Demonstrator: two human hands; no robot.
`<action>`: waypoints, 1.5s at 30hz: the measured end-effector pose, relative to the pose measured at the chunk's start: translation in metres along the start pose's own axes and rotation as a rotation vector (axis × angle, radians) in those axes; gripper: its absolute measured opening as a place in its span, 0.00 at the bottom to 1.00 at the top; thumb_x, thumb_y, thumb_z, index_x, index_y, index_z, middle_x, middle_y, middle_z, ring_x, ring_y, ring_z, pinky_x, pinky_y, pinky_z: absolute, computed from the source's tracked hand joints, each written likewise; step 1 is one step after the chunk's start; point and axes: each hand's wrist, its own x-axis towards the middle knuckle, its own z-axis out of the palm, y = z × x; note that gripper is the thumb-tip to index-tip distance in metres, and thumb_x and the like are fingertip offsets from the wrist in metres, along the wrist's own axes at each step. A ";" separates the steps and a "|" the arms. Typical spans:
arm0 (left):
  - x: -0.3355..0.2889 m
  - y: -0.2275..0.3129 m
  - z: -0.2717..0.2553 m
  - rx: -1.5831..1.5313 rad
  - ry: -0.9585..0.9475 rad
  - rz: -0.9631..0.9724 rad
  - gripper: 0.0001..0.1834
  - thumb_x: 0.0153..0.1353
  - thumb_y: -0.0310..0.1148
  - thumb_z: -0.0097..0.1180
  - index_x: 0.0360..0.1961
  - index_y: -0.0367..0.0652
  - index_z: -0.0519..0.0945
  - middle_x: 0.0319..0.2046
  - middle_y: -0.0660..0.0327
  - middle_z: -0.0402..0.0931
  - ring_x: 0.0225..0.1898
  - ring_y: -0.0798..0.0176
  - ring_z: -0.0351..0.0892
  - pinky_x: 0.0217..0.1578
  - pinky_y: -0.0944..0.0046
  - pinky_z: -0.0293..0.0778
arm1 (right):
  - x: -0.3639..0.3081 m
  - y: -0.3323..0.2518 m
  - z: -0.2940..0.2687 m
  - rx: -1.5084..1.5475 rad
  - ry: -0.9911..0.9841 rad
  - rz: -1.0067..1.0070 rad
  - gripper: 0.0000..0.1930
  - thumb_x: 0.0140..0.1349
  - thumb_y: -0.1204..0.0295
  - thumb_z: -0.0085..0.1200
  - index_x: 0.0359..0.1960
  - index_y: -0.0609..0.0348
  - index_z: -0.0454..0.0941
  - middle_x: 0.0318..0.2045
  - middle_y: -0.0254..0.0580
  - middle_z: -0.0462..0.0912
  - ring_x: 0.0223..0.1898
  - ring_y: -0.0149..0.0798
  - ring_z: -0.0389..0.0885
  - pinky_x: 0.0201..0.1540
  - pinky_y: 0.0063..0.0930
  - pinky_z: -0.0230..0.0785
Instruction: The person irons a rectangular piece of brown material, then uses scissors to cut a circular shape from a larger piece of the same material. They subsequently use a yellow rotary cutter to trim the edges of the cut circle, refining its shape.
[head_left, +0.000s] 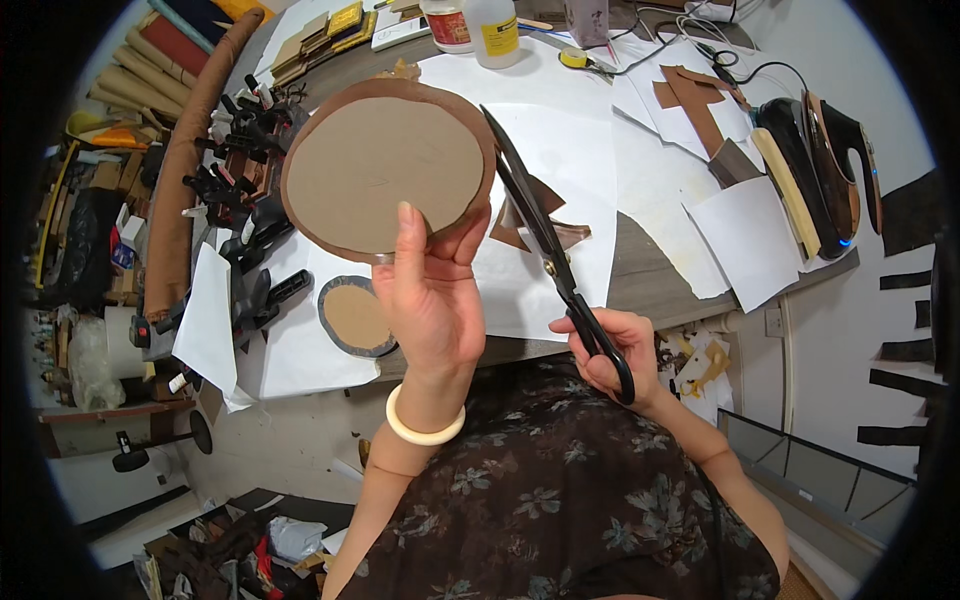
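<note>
A: Quick, what's in ur left hand [432, 300]?

B: Oval brown disc [388, 168], looks like thin leather w/ a lighter card-ish oval stuck on it, dark rim showing all round. Held up in the air, upper centre of frame, above the tabletop [640, 275]. Left grip is closed on its lower edge: thumb on the face toward me, fingers behind.

A: How does it handle?

B: My guess: light, flat, semi-stiff. The card part keeps it from flopping, the rim prob bends easy. Not slippery, not fragile. Best hold is the bottom edge like now, so the rest of the rim stays free.

A: Right hand [605, 350]?

B: Grip wrapped through the loops of big black scissors [550, 250], centre-right of frame. Blades look nearly together, pointing up toward the disc's right edge; tip just beside the rim, can't tell if touching.

A: Disc vs grip?

B: Disc sits above the left hand, most of it sticking out up and left of the fingers. Scissors to its right.

A: Else nearby?

B: Smaller oval piece [355, 317] w/ dark rim on white paper [300, 350], lower left of the disc. Black clamps [240, 200] at left.
</note>
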 end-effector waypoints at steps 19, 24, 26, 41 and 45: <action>-0.014 -0.013 0.006 -0.036 -0.015 -0.036 0.15 0.70 0.33 0.48 0.55 0.38 0.71 0.51 0.53 0.76 0.47 0.55 0.82 0.52 0.52 0.80 | 0.005 0.003 0.006 -0.027 0.083 -0.096 0.22 0.60 0.71 0.62 0.51 0.76 0.74 0.25 0.22 0.67 0.27 0.15 0.63 0.30 0.11 0.58; -0.015 -0.013 0.007 -0.032 -0.018 -0.027 0.16 0.70 0.32 0.48 0.55 0.37 0.71 0.50 0.53 0.76 0.47 0.54 0.82 0.51 0.52 0.80 | 0.004 0.004 0.005 -0.031 0.087 -0.095 0.24 0.60 0.70 0.64 0.52 0.76 0.73 0.26 0.22 0.68 0.27 0.15 0.64 0.31 0.11 0.60; -0.014 -0.012 0.006 -0.014 -0.018 -0.021 0.16 0.70 0.32 0.48 0.55 0.37 0.70 0.50 0.52 0.76 0.47 0.54 0.82 0.51 0.52 0.81 | 0.004 0.003 0.005 -0.040 0.089 -0.092 0.24 0.60 0.69 0.64 0.52 0.76 0.73 0.26 0.23 0.69 0.27 0.15 0.64 0.30 0.11 0.60; -0.002 0.006 -0.003 0.169 -0.164 0.115 0.19 0.69 0.32 0.50 0.58 0.40 0.67 0.54 0.55 0.72 0.53 0.59 0.76 0.54 0.53 0.77 | 0.001 0.000 0.003 -0.068 0.059 -0.105 0.26 0.58 0.70 0.66 0.52 0.78 0.73 0.26 0.24 0.69 0.26 0.16 0.64 0.30 0.12 0.59; 0.001 0.009 -0.005 0.186 -0.158 0.137 0.19 0.68 0.30 0.51 0.58 0.38 0.67 0.54 0.55 0.73 0.53 0.59 0.76 0.53 0.53 0.77 | 0.000 -0.002 0.005 -0.067 0.058 -0.096 0.25 0.59 0.71 0.65 0.52 0.79 0.73 0.26 0.25 0.70 0.26 0.16 0.64 0.29 0.12 0.59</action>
